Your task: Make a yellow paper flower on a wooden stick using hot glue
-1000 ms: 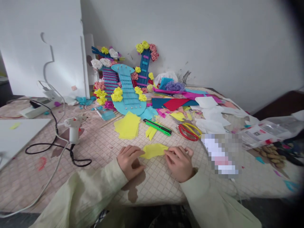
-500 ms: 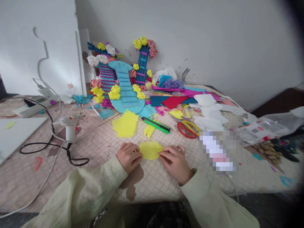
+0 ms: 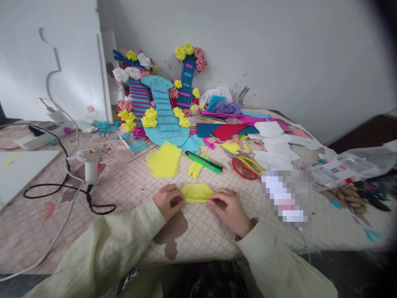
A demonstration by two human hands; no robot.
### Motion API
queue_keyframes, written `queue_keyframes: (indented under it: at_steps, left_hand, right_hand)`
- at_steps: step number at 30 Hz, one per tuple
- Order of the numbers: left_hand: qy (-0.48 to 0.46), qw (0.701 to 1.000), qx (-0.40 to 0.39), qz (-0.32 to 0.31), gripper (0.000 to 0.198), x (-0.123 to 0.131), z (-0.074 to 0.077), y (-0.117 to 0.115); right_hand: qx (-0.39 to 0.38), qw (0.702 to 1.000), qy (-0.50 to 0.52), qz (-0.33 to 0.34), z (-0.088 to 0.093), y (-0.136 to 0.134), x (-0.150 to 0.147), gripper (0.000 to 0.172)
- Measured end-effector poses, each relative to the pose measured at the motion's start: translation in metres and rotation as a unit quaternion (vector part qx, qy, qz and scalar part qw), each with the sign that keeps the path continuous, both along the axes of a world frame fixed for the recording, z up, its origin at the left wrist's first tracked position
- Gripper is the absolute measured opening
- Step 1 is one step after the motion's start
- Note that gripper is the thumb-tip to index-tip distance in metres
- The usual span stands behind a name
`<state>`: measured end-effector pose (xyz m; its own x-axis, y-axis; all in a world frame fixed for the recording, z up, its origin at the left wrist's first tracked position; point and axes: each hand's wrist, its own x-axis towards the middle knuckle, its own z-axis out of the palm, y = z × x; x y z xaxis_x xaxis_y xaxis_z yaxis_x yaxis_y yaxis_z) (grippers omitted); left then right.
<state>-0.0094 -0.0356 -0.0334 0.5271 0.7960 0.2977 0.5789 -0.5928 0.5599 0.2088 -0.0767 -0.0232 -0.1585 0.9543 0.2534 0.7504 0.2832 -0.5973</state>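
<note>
A folded piece of yellow paper [image 3: 197, 192] lies on the checked tablecloth [image 3: 201, 231] between my hands. My left hand [image 3: 168, 201] pinches its left end with curled fingers. My right hand [image 3: 230, 209] presses its right end with bent fingers. Both sleeves are pale green. Behind the paper lie a stack of yellow paper sheets [image 3: 163, 159], two small yellow strips [image 3: 194, 169] and a green utility knife [image 3: 204, 161].
Red and yellow scissors [image 3: 246, 167] lie right of the knife. A glue gun [image 3: 89, 162] with a black cord stands at the left. Blue guitar-shaped models with paper flowers [image 3: 164, 111] lean on the wall. Coloured and white paper sheets [image 3: 273, 142] crowd the back right.
The yellow paper went from a spread, irregular piece to a narrow folded strip. Both hands moved closer together along it.
</note>
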Motion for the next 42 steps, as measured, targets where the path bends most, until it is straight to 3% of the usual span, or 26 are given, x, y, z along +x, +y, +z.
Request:
queue_keyframes:
  at_steps: [7,23,42]
  left_hand:
    - [0.009,0.999,-0.052,0.007,0.01,0.0,0.003,0.002]
    - [0.006,0.998,-0.058,0.017,0.014,0.001,0.003,0.001]
    - [0.07,0.992,-0.099,0.034,0.013,0.005,0.011,0.005]
  right_hand:
    - [-0.009,1.0,-0.001,0.027,-0.001,0.001,0.003,0.009]
    - [-0.062,0.997,0.0,0.051,0.007,0.012,0.004,0.011]
    - [-0.066,0.997,-0.037,0.006,0.01,0.02,-0.004,0.014]
